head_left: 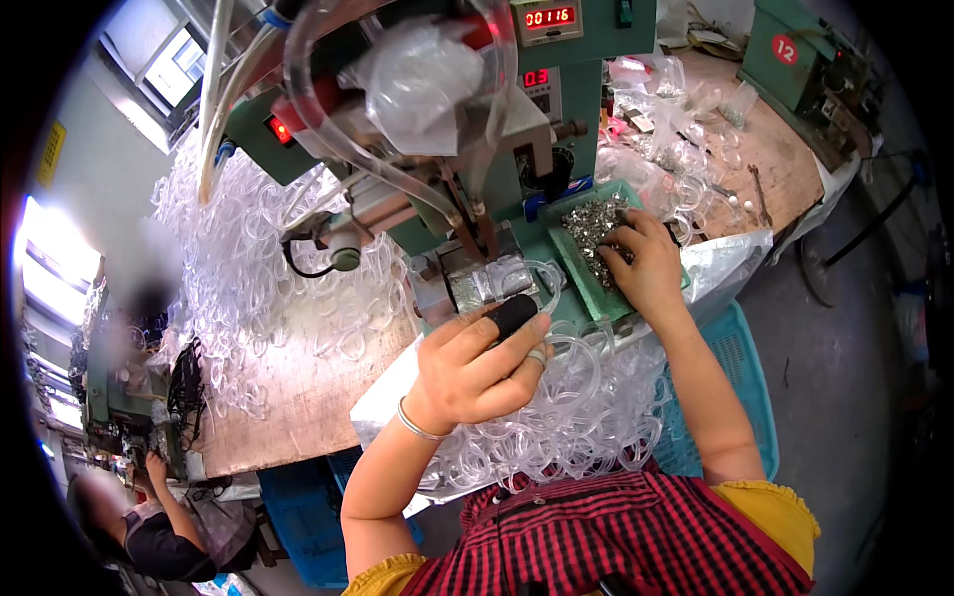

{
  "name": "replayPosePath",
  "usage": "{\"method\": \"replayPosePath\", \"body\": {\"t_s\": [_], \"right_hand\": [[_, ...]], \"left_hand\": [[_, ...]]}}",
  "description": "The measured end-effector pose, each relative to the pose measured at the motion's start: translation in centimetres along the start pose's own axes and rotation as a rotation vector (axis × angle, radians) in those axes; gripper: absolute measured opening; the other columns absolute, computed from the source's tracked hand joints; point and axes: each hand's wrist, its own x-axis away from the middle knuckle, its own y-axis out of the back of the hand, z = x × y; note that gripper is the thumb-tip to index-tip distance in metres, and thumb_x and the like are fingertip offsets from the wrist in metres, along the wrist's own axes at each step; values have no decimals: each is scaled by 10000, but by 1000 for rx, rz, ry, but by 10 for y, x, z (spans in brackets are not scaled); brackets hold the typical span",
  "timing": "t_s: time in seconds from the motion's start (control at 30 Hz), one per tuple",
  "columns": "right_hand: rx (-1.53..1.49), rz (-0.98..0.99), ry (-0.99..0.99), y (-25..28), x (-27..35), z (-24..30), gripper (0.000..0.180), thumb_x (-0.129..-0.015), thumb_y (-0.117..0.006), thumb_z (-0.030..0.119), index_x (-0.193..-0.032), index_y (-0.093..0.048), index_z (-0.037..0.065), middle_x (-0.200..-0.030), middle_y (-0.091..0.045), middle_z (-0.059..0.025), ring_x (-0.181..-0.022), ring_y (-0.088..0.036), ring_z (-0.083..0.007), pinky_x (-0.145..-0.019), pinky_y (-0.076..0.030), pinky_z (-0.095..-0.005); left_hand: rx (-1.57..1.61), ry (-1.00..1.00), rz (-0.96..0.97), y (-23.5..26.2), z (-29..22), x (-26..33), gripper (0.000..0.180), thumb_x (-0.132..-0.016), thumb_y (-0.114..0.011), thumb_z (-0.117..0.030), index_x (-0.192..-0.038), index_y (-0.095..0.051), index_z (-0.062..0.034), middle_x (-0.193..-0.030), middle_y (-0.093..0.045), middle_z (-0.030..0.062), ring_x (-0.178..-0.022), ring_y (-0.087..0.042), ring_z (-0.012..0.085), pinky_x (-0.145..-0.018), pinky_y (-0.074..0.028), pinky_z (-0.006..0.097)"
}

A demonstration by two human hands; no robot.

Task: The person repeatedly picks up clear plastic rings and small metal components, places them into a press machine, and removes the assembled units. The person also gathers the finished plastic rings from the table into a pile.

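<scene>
My left hand (482,366), with a black cover on one finger and a ring on another, pinches a clear plastic tube loop (553,288) just in front of the machine's metal work block (479,283). To its right, my right hand (644,260) reaches into a green tray (586,273) of small shiny metal pieces (594,223). Its fingers are bent down among the pieces, and whatever they grip is too small to make out. Many clear plastic loops (556,417) lie heaped between my forearms, in front of the machine.
The green machine (626,25) with red lit displays stands ahead. A big heap of clear loops (248,228) covers the table's left side. Plastic bags and a wrench (759,194) lie at right. A blue basket (740,387) is below. Another person (164,526) sits at far left.
</scene>
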Motion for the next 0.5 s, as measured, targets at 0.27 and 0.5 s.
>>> {"method": "replayPosePath", "body": {"t_s": [0.27,0.5], "right_hand": [[188,247,266,-22,-40,9,244,-723,-652,36,-966,-623,44,-1089,-602,-186,-1091,-561,-388,-812,-489,-482],[-292,-18,-25,-3,-10,-19,181,-887,-640,56,-1051,-675,-11,-976,-700,-116,-897,-658,-206,-804,-496,-298]], "left_hand": [[117,405,31,16,-38,32,221,-742,-717,-57,-945,-632,-78,-1125,-703,110,-997,-671,344,-906,-530,437],[-778,1022,77,175,32,237,324,-806,-666,-45,-1129,-644,-50,-1107,-659,161,-1007,-619,374,-895,-486,456]]}}
